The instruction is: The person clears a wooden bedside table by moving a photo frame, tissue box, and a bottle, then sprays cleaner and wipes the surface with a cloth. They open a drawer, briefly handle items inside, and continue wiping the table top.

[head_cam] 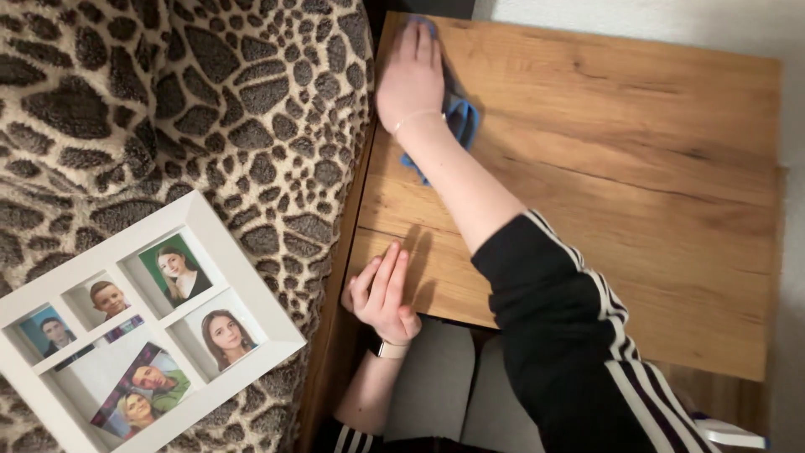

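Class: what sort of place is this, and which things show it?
Probably a bedroom at home: a wooden bedside table, a leopard-print blanket, and a white multi-photo frame lying on it.

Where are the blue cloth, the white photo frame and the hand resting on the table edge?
blue cloth [463, 119], head view, on the fold showing beside the wrist.
white photo frame [199, 220], head view, on its upper right border.
left hand [381, 294], head view, on the back of the hand.
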